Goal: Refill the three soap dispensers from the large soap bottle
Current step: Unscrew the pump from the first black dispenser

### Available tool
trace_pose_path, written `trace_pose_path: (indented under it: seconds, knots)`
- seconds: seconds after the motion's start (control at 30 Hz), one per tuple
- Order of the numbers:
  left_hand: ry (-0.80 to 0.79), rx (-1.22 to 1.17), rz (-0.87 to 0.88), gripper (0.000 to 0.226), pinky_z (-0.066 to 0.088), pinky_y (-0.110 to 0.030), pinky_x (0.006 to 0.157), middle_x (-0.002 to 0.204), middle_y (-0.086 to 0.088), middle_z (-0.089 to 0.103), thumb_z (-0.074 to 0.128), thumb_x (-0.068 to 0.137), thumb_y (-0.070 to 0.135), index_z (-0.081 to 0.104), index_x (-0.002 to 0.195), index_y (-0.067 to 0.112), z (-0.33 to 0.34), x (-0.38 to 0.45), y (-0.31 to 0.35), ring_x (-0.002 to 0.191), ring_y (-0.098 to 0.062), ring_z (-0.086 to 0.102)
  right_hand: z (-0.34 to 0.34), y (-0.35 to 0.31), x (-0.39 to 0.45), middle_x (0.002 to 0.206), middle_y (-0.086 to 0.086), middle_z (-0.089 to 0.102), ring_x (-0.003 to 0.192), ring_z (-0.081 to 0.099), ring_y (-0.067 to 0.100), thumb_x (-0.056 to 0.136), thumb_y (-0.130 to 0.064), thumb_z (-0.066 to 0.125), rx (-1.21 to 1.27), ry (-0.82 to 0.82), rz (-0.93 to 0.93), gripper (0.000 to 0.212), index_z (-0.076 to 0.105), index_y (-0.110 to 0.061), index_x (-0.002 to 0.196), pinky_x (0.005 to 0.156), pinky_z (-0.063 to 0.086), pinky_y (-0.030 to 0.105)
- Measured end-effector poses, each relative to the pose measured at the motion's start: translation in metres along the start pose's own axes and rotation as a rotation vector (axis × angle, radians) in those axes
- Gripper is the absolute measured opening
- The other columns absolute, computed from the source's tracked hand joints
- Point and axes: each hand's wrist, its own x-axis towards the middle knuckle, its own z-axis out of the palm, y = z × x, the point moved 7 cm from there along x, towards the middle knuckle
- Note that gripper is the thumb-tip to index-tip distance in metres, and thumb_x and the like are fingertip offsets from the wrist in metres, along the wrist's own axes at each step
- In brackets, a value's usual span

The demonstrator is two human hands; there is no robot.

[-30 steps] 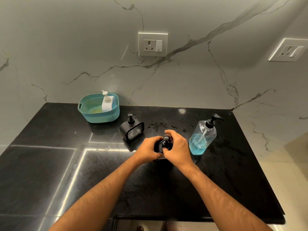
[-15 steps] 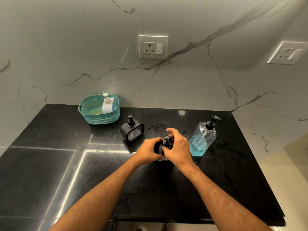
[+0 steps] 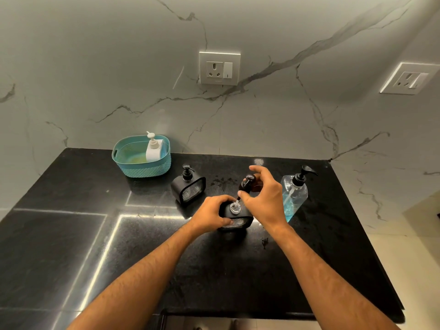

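A black square soap dispenser (image 3: 238, 216) stands mid-counter with its round clear neck uncovered. My left hand (image 3: 212, 214) grips its left side. My right hand (image 3: 262, 198) holds its black pump head (image 3: 247, 183) lifted just above the neck, the clear tube still dipping into the opening. A second black dispenser (image 3: 189, 189) with its pump on stands behind to the left. A white dispenser (image 3: 153, 148) sits in a teal basket (image 3: 133, 166). The large clear bottle (image 3: 294, 195) with blue soap and a black pump stands to the right, partly behind my right hand.
The black stone counter (image 3: 71, 246) ends at a front edge near me and a right edge past the large bottle. Marble wall behind carries two power sockets (image 3: 219, 68). Small wet marks lie on the counter behind the dispensers.
My right hand has unscrewed the pump head and lifted it up off the dispenser, exposing the neck. My left hand still holds the body.
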Motion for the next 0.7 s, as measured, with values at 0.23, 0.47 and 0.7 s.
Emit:
trace_pose_path:
  seconds: [0.23, 0.47, 0.7]
  knots:
    - [0.047, -0.008, -0.04, 0.063, 0.051, -0.014, 0.092, 0.115, 0.011, 0.071, 0.091, 0.07, 0.01, 0.068, 0.128, 0.021, -0.008, 0.002, -0.008, 0.105, -0.001, 0.066, -0.014, -0.006, 0.008, 0.106, -0.008, 0.069, 0.097, 0.068, 0.002, 0.072, -0.01, 0.09, 0.054, 0.085, -0.01, 0.067, 0.059, -0.016, 0.131, 0.086, 0.055, 0.015]
    - [0.109, -0.012, -0.056, 0.064, 0.044, -0.007, 0.093, 0.118, 0.009, 0.072, 0.094, 0.069, 0.013, 0.069, 0.127, 0.019, -0.011, 0.002, -0.014, 0.109, -0.003, 0.066, -0.026, -0.005, 0.011, 0.104, -0.003, 0.071, 0.095, 0.07, 0.007, 0.073, -0.012, 0.091, 0.053, 0.156, -0.02, 0.062, 0.061, -0.014, 0.126, 0.087, 0.057, 0.018]
    - [0.175, 0.004, -0.049, 0.061, 0.053, -0.024, 0.098, 0.116, 0.007, 0.073, 0.093, 0.068, 0.018, 0.069, 0.124, 0.019, -0.01, 0.0, -0.013, 0.105, -0.005, 0.066, -0.04, 0.001, 0.003, 0.095, -0.004, 0.064, 0.088, 0.065, 0.008, 0.07, -0.01, 0.093, -0.043, 0.237, -0.095, 0.057, 0.063, -0.014, 0.118, 0.081, 0.054, 0.014]
